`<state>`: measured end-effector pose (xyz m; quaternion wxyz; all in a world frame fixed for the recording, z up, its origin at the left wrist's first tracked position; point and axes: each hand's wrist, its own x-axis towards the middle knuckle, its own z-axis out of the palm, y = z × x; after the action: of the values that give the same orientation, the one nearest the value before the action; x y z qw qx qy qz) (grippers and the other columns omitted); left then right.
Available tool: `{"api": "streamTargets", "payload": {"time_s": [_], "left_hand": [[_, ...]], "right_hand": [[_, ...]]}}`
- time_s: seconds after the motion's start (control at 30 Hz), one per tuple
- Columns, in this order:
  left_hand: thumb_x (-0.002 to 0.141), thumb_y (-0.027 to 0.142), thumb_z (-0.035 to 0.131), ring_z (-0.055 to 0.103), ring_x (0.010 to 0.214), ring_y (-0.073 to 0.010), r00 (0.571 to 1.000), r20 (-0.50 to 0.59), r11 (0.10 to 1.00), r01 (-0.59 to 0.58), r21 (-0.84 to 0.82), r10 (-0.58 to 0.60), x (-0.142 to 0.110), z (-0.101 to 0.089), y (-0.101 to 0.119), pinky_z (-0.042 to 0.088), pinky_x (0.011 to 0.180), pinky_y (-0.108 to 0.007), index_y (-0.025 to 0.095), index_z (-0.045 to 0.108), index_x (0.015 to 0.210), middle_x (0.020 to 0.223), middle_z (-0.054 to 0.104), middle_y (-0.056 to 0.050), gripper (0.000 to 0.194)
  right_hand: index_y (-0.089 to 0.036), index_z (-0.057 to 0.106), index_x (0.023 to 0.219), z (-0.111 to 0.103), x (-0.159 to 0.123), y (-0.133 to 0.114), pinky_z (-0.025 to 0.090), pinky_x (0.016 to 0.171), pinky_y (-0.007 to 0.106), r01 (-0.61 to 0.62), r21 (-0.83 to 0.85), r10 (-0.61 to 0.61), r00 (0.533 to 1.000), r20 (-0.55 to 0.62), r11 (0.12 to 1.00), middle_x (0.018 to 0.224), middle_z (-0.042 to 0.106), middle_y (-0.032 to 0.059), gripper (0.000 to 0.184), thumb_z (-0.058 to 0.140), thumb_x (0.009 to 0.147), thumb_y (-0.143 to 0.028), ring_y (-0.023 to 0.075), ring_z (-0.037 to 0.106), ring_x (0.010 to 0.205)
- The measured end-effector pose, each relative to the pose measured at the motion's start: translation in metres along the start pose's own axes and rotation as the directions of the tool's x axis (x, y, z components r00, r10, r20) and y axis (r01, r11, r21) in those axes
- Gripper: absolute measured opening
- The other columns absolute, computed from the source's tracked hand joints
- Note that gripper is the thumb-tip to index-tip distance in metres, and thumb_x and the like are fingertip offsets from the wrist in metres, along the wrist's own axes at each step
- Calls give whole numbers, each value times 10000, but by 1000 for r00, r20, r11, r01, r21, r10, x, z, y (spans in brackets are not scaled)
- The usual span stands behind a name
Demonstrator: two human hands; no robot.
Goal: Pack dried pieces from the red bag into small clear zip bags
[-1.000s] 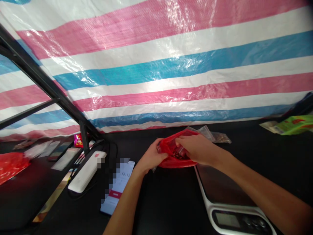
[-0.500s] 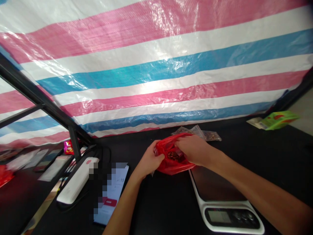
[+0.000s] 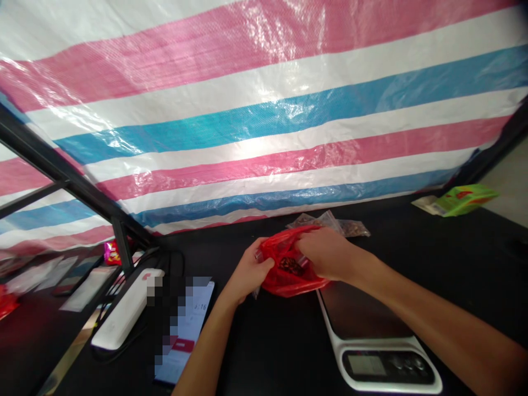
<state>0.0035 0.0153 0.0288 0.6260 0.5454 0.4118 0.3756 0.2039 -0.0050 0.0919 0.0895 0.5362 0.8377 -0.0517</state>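
Observation:
A red plastic bag with dark small pieces inside lies on the black table, at the far end of a kitchen scale. My left hand grips the bag's left edge with closed fingers. My right hand pinches the bag's upper right rim, holding the mouth apart. Just behind the bag lie clear plastic bags with brownish contents.
A phone with a lit screen lies left of my forearm, next to a white power bank with cables. A green packet sits at the far right. A striped tarp walls the back; a black frame post stands left.
The view has shifted right and slightly down. Both hands stay on the red bag, whose mouth now shows the dark pieces more openly.

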Motion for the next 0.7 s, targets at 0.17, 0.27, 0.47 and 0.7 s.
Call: {"api": "streamTargets", "payload": {"time_s": [0.17, 0.27, 0.47, 0.7], "left_hand": [[720, 118, 663, 709, 859, -156, 999, 22, 995, 46, -91, -44, -1, 4, -5, 554, 773, -233, 203, 691, 1127, 980, 754, -23, 417], [731, 138, 650, 702, 782, -148, 997, -45, 989, 49, -141, -56, 3, 0, -9, 538, 703, -220, 194, 700, 1087, 924, 747, -24, 364], [752, 155, 667, 702, 827, -145, 957, -273, 994, -109, -5, 104, 13, -10, -15, 541, 762, -227, 201, 678, 1104, 961, 749, -15, 355], [797, 193, 684, 715, 975, -185, 975, -191, 991, -101, 87, 116, 13, -4, -24, 553, 890, -295, 197, 650, 1159, 1095, 757, -61, 363]], "right_hand": [[-125, 811, 953, 2, 3, 3, 555, 803, 360, 14, 20, -14, 1000, 9, 1000, 1032, 821, 171, 197, 674, 812, -131, 343, 781, 968], [-143, 804, 1008, 6, 6, 2, 556, 826, 363, 24, 28, -23, 999, -36, 999, 1091, 815, 157, 232, 648, 837, -128, 333, 775, 997], [-132, 786, 1077, 9, 16, -1, 554, 862, 369, -3, 37, 7, 993, -118, 999, 1143, 796, 170, 285, 571, 894, -93, 320, 766, 1028], [-137, 768, 1166, 16, 23, 1, 547, 926, 361, 23, 66, -13, 990, -142, 998, 1246, 763, 172, 323, 623, 878, -118, 322, 730, 1138]]}}
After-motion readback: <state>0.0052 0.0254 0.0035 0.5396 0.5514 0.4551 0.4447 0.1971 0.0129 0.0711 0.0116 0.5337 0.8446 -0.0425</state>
